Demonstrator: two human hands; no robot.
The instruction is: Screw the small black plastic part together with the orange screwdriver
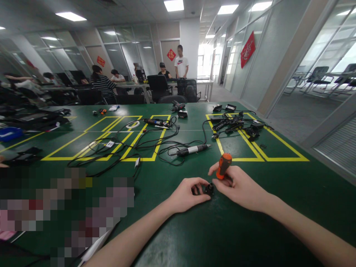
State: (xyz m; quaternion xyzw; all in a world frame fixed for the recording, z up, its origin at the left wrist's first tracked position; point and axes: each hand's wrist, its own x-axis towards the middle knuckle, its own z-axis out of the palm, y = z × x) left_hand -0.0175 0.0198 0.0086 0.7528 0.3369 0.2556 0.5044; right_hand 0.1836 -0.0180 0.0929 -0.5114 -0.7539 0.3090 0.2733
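Observation:
My right hand [240, 189] grips a screwdriver with an orange handle [224, 165], held upright over the green table [250, 230]. Its tip points down into a small black part [209, 189]. My left hand [189, 194] pinches that black part from the left and steadies it on the table. Both hands meet near the table's front middle.
A grey electric screwdriver [191, 150] lies among tangled black cables [144, 142] inside yellow taped boxes. More black adapters and cables [236, 124] lie at the right. A cordless drill [178, 106] rests farther back. Several people sit or stand at far desks. A blurred patch covers the lower left.

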